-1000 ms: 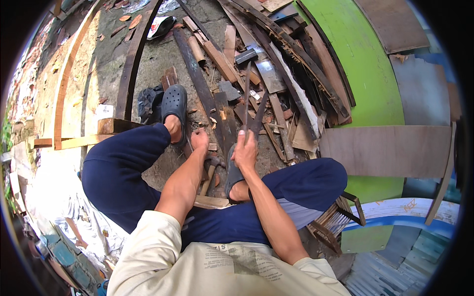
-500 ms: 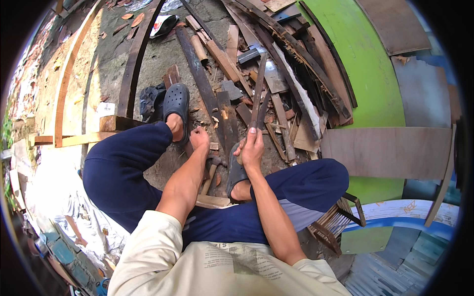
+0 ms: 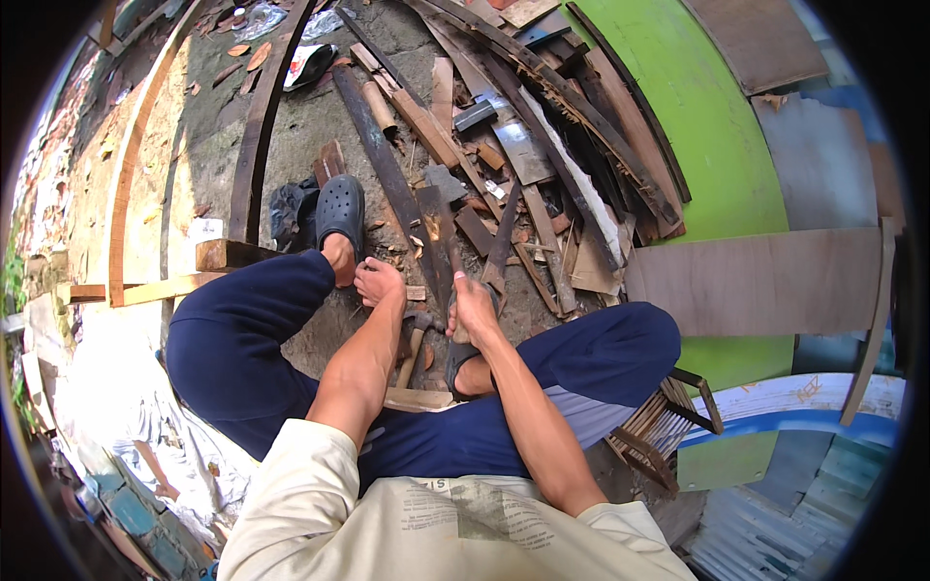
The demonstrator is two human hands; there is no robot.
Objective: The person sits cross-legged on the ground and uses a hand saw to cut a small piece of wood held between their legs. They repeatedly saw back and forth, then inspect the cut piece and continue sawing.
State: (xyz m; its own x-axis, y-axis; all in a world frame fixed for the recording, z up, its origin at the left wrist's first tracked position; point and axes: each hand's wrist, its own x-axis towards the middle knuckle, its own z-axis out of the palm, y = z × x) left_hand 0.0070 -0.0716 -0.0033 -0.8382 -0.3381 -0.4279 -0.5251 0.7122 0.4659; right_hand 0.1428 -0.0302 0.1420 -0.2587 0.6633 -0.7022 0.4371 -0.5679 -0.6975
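My right hand (image 3: 472,310) is wrapped round the pale handle of a machete (image 3: 454,254), thumb along the top. Its blade points away from me and is hard to tell from the dark wood strip (image 3: 436,228) behind it. My left hand (image 3: 380,283) is closed with curled fingers beside my left clog (image 3: 341,208); whether anything is in it is hidden. Between my feet lies a hammer (image 3: 415,334) with a wooden handle. Just below the hammer is a short light board (image 3: 417,398). My right clog (image 3: 459,360) sits partly under my right hand.
Scrap wood and long dark planks (image 3: 591,107) are heaped ahead and to the right. A green panel (image 3: 727,126) lies beyond them. A slatted wooden piece (image 3: 659,426) stands by my right knee. To the left are wooden beams (image 3: 257,136) and white cloth (image 3: 184,455).
My right hand has moved left and slightly down, swinging the machete's blade from upright toward the left. My left hand has shifted slightly left and down toward the left ankle.
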